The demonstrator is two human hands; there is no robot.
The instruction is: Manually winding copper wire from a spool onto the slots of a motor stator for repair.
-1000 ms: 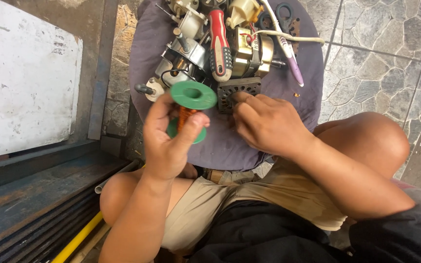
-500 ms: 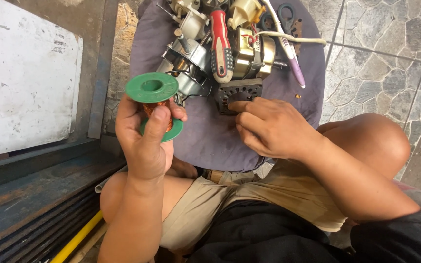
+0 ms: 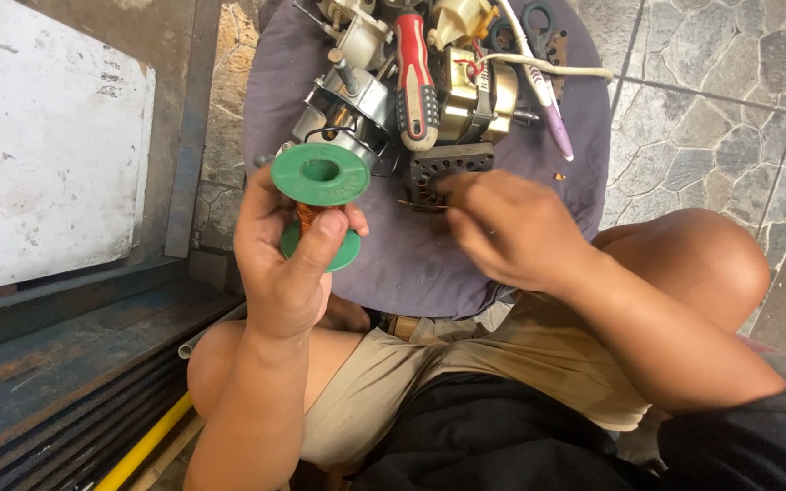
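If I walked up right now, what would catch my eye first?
Probably the bright green spool of copper wire, held up in the left hand at centre. Beside it, the right hand touches a dark slotted motor core on a purple cloth, with a red-handled screwdriver lying among motor parts behind.

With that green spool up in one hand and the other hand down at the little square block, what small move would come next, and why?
Probably the right hand draws wire from the green spool toward the square metal block. The left hand holds the spool upright, its copper wire showing between the flanges, while the right hand's fingers rest at the block, where thin strands stick out.
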